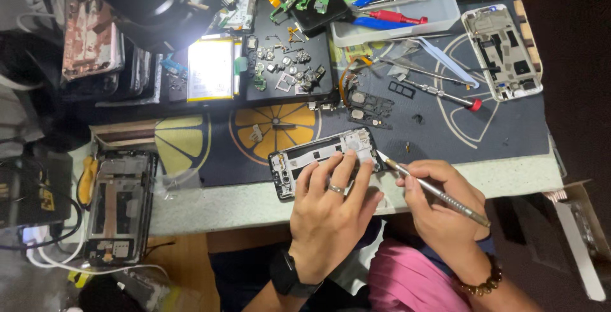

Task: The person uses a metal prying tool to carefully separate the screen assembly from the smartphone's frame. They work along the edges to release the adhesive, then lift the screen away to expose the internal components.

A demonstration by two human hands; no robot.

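An opened phone (318, 153) with its back removed lies near the front edge of a dark work mat (445, 127). My left hand (331, 210), wearing a ring and a dark wristwatch, rests on the phone's lower right part with fingers spread and pins it down. My right hand (439, 210), with a bead bracelet, grips a thin metal tool (433, 188) like a pen. The tool's tip touches the phone's right end.
A black tray (289, 86) with several small parts sits behind the phone, next to a yellow-lit battery (210, 70). A clear box of tools (439, 9), a red-tipped screwdriver (445, 95) and a white phone frame (503, 51) lie at the back right. A stack of phone frames (118, 207) stands at left.
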